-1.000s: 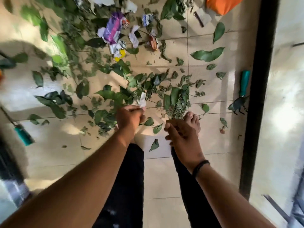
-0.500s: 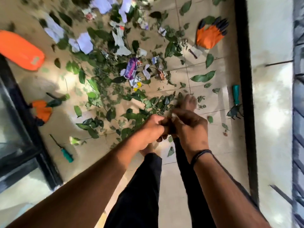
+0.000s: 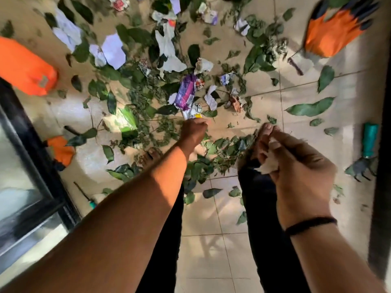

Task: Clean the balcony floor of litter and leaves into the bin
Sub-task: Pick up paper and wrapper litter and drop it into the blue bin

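Note:
Green leaves (image 3: 220, 149) and torn white paper (image 3: 113, 50) litter the tiled balcony floor (image 3: 211, 218). A purple wrapper (image 3: 186, 93) lies in the middle of the mess. My left hand (image 3: 193, 132) is stretched forward, and its curled fingers pinch the wrapper's near end. My right hand (image 3: 296, 166) is raised closer to me and grips a crumpled white paper scrap (image 3: 267, 166). A rounded orange thing (image 3: 23, 66), possibly the bin, lies at the far left. My bare feet stand among the leaves.
An orange work glove (image 3: 330, 37) lies at the top right and another (image 3: 61, 150) at the left by the black door frame (image 3: 36, 157). A teal-handled hand rake (image 3: 368, 146) rests along the right wall. A teal-handled screwdriver (image 3: 88, 199) lies at the left.
My hands were together at my feet; the left has reached forward to the purple wrapper, while the right has lifted with the white scrap. The view has tilted further out.

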`<control>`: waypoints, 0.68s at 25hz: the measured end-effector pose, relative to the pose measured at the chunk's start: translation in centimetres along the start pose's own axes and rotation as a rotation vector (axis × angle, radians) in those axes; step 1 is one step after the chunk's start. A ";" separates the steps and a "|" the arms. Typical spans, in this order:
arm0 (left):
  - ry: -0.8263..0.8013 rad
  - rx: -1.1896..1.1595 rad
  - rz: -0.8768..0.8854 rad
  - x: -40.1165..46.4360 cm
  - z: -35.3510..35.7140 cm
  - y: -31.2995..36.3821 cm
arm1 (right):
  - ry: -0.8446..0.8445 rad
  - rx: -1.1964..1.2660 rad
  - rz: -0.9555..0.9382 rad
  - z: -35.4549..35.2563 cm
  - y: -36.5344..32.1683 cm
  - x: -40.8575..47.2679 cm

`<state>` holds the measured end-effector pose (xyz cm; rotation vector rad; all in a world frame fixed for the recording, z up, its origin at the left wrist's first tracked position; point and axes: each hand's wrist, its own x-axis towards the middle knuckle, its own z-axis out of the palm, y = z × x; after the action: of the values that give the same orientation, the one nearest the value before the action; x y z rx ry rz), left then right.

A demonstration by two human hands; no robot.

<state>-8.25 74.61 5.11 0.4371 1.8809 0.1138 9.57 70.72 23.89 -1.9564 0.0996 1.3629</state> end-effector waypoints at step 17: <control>0.249 0.257 0.109 3.4 -5.6 2.7 | -0.187 -0.040 0.175 6.3 2.0 -0.6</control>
<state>-13.71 79.09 4.84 0.7300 2.1259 -0.0023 3.53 72.85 22.33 -1.8782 0.1588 1.6670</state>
